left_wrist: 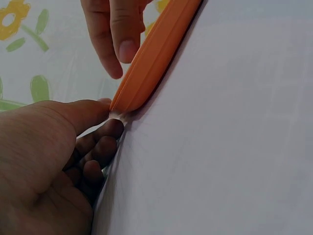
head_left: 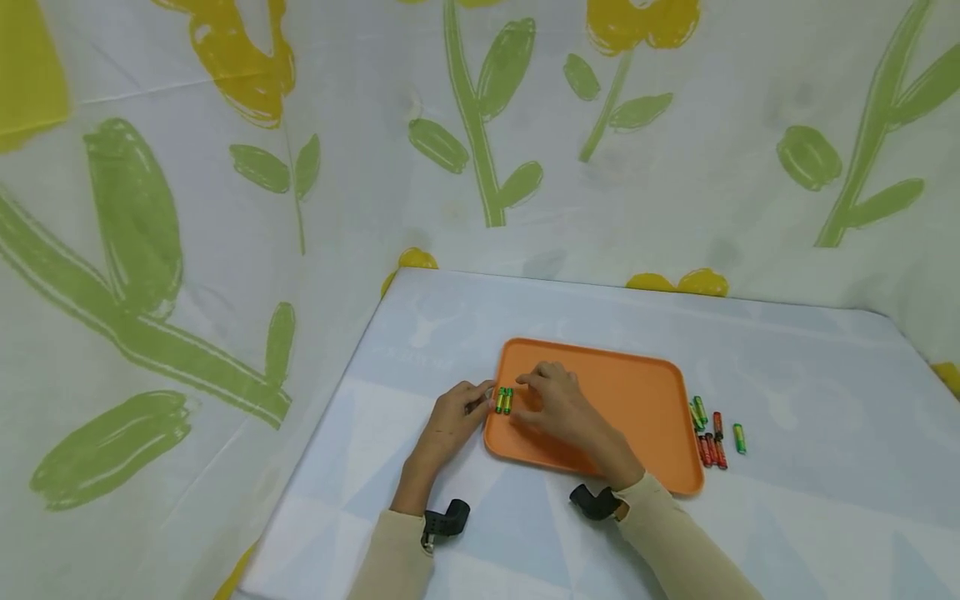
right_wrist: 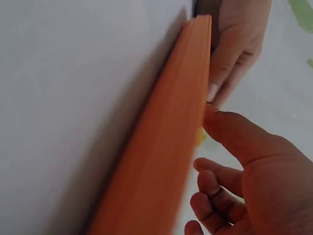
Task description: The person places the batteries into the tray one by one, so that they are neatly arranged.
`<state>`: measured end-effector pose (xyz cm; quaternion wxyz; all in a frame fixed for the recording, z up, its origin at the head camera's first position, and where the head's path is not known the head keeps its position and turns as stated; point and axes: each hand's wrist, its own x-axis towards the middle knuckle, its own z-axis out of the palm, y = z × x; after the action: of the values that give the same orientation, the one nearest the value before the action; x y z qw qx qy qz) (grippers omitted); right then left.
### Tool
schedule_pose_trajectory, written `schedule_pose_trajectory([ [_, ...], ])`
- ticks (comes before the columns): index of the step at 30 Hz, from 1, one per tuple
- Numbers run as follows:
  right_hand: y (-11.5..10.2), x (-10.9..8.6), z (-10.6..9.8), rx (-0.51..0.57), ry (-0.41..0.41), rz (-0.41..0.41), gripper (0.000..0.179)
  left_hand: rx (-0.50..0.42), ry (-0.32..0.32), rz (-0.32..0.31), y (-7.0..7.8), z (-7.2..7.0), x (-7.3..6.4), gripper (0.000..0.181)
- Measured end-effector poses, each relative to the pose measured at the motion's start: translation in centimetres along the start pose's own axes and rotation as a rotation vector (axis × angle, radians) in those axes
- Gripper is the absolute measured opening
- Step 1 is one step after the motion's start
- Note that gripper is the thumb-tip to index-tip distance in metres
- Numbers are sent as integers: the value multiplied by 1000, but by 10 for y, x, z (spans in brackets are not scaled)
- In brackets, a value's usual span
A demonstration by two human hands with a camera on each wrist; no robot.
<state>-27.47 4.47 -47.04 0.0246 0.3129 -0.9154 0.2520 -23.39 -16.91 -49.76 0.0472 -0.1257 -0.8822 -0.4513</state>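
Two green and yellow batteries point(head_left: 504, 402) stand or lie side by side inside the left end of an orange tray point(head_left: 622, 400). My left hand point(head_left: 456, 421) is at the tray's left edge. In the left wrist view its thumb point(left_wrist: 83, 113) touches the rim and the curled fingers sit just below, pinching the edge. Over the tray, just right of the two batteries, is my right hand point(head_left: 562, 408), thumb and fingers apart with nothing seen between them. The right wrist view shows the right thumb point(right_wrist: 239, 134) by the tray's side wall, other fingers loosely bent.
Right of the tray, several red batteries point(head_left: 711, 450) lie grouped on the table point(head_left: 810, 400), with green batteries point(head_left: 699, 408) beside them. One green battery point(head_left: 739, 438) lies apart further right. A flower-patterned cloth point(head_left: 360, 167) hangs behind and to the left.
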Motion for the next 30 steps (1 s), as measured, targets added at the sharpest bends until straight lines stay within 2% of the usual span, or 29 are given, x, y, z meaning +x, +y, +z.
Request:
schedule_pose_trajectory([
  [8, 2, -16, -27, 51, 48, -72, 46, -21, 10, -41, 2, -1, -2, 40],
  [13, 9, -32, -41, 30, 66, -116, 42, -22, 20, -51, 2, 2, -2, 40],
  [30, 53, -88, -80, 9, 161, -79, 37, -42, 16, -53, 5, 4, -2, 40],
])
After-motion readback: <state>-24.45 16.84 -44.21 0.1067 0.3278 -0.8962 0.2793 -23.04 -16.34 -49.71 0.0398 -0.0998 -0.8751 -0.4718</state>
